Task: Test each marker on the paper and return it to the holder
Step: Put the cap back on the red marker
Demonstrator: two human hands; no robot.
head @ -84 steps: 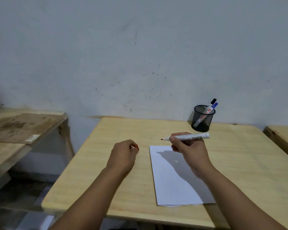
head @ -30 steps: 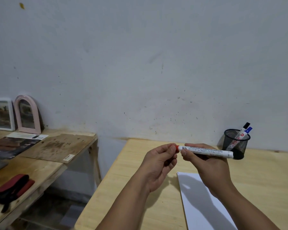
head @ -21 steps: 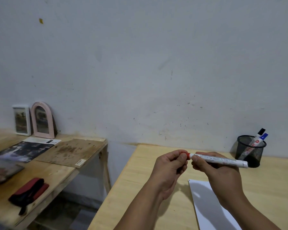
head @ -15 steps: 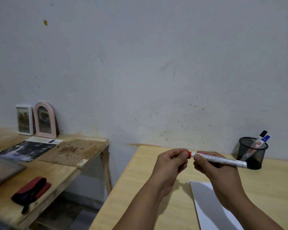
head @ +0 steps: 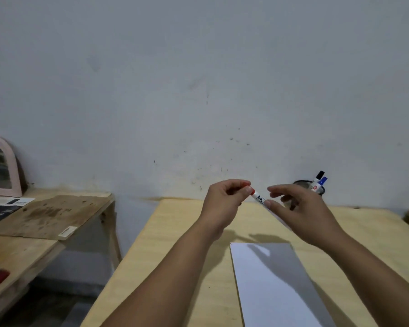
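Left hand (head: 223, 204) pinches the red-capped marker (head: 258, 197) at its cap; right hand (head: 300, 212), fingers spread, touches the barrel; mesh holder (head: 320, 190) at two o'clock; paper (head: 274, 284) below.

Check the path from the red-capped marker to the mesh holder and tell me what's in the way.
The right hand itself lies between the red-capped marker and the mesh holder, partly hiding the holder. The black and blue markers lean at its right side already. Nothing else visible blocks the way.

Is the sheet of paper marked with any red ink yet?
No, the visible part of the paper is blank white, crossed only by shadows.
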